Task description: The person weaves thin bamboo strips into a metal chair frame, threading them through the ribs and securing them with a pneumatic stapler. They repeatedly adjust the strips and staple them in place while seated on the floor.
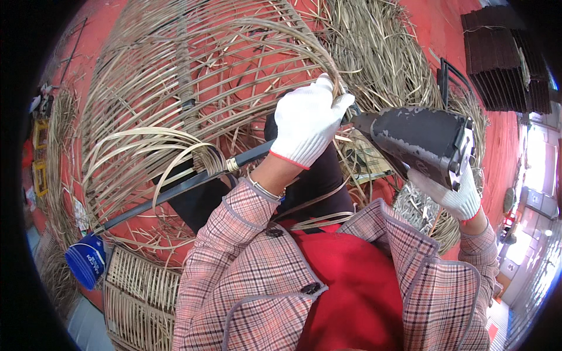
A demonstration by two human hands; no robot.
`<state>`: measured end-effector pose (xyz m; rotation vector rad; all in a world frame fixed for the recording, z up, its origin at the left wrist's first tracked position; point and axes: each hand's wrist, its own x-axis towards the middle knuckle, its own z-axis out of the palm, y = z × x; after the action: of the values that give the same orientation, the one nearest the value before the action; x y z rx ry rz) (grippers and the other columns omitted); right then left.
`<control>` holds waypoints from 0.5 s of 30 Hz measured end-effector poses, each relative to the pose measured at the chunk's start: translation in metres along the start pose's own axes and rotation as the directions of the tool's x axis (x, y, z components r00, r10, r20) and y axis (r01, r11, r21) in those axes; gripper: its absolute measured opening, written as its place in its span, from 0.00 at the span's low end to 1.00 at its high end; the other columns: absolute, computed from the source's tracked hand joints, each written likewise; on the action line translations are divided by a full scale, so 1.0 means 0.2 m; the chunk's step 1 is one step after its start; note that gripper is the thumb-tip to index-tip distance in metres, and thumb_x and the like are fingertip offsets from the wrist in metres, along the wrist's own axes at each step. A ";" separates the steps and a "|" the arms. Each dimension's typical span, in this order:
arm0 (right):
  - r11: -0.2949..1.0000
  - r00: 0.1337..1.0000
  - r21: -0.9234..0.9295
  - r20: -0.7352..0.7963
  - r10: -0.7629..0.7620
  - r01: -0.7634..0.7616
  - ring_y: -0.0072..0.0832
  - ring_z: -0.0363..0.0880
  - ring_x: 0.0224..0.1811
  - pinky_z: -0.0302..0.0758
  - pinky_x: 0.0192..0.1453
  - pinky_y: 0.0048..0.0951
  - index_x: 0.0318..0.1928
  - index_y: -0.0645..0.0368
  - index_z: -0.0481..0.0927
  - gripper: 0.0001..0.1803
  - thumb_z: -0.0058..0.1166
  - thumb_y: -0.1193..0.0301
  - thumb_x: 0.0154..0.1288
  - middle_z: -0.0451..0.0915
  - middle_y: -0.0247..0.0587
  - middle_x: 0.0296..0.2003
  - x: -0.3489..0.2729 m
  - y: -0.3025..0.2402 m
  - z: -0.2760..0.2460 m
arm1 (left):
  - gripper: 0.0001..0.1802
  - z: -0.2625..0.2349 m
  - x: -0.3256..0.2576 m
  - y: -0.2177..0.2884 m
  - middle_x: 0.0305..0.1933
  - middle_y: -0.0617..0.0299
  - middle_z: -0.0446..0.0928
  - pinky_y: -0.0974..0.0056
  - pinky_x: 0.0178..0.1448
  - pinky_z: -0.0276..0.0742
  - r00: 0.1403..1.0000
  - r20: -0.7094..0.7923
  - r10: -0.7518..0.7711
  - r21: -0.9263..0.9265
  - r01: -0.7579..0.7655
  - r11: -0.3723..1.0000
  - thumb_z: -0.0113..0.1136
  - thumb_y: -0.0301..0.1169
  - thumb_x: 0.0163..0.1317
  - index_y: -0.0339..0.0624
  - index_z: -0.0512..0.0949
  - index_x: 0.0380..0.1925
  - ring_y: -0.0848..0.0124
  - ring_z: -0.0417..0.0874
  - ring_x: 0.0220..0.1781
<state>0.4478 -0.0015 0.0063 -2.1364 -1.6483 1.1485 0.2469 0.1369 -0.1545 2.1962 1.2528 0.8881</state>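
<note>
My left hand [307, 123], in a white knit glove with a red cuff edge, is closed on the rim of a large woven cane frame [186, 88], with its thumb pointing right. In my right hand [449, 196], also gloved, is a scuffed black pneumatic staple gun [417, 139]. The gun's narrow nose points left and meets the frame's rim beside my left thumb. The exact contact point is hidden. Thin cane strands run across the frame, and loose ends curl out [155, 139] at its near side.
A dark metal bar [158, 202] slants across the left, with a blue piece [86, 261] at its end. Heaps of cane strips [380, 52] lie on the red floor [436, 17]. Stacked brown slatted panels [497, 64] stand far right; a smaller slatted cane panel [140, 292] is near left.
</note>
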 end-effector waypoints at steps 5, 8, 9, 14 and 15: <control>0.985 0.997 -0.160 -0.032 -0.065 0.059 0.29 0.78 0.57 0.76 0.62 0.30 0.59 0.65 0.79 0.25 0.68 0.77 0.61 0.80 0.43 0.56 0.07 -0.07 -0.01 | 0.22 0.02 -0.01 -0.01 0.19 0.57 0.76 0.56 0.29 0.75 0.992 -0.083 0.094 0.079 -0.088 0.993 0.68 0.51 0.61 0.41 0.80 0.29 0.58 0.81 0.22; 0.950 0.994 -0.298 -0.027 -0.103 0.090 0.33 0.80 0.54 0.77 0.60 0.34 0.60 0.65 0.75 0.30 0.70 0.74 0.58 0.79 0.47 0.56 0.09 -0.09 -0.02 | 0.23 0.01 -0.01 -0.02 0.18 0.56 0.75 0.55 0.28 0.74 0.990 -0.111 0.088 -0.045 -0.093 0.995 0.69 0.51 0.60 0.40 0.79 0.27 0.57 0.80 0.21; 0.957 0.996 -0.280 -0.031 -0.085 0.073 0.33 0.80 0.55 0.77 0.60 0.34 0.61 0.65 0.74 0.31 0.70 0.74 0.58 0.78 0.47 0.56 0.10 -0.09 -0.02 | 0.24 0.00 -0.01 -0.02 0.18 0.56 0.75 0.55 0.28 0.74 0.993 -0.085 0.086 -0.067 -0.092 0.993 0.69 0.52 0.60 0.40 0.79 0.26 0.57 0.80 0.21; 0.976 0.997 -0.212 -0.028 -0.068 0.060 0.29 0.77 0.59 0.76 0.62 0.33 0.65 0.66 0.66 0.37 0.71 0.75 0.59 0.78 0.44 0.57 0.10 -0.05 -0.03 | 0.19 -0.06 -0.01 -0.05 0.23 0.53 0.81 0.59 0.33 0.77 0.982 0.187 0.015 -0.283 0.039 0.958 0.70 0.46 0.59 0.39 0.84 0.32 0.61 0.83 0.25; 0.935 0.988 -0.322 -0.001 -0.156 0.147 0.28 0.77 0.60 0.77 0.63 0.32 0.67 0.66 0.63 0.39 0.71 0.76 0.59 0.77 0.42 0.58 0.10 -0.04 -0.04 | 0.17 -0.07 -0.01 -0.06 0.26 0.54 0.83 0.61 0.35 0.78 0.964 0.265 -0.007 -0.312 0.093 0.945 0.69 0.44 0.59 0.41 0.86 0.36 0.64 0.85 0.27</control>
<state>0.4488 0.0219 0.0064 -2.1431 -2.0686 0.8500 0.2289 0.1427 -0.1533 1.9361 0.9583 0.6990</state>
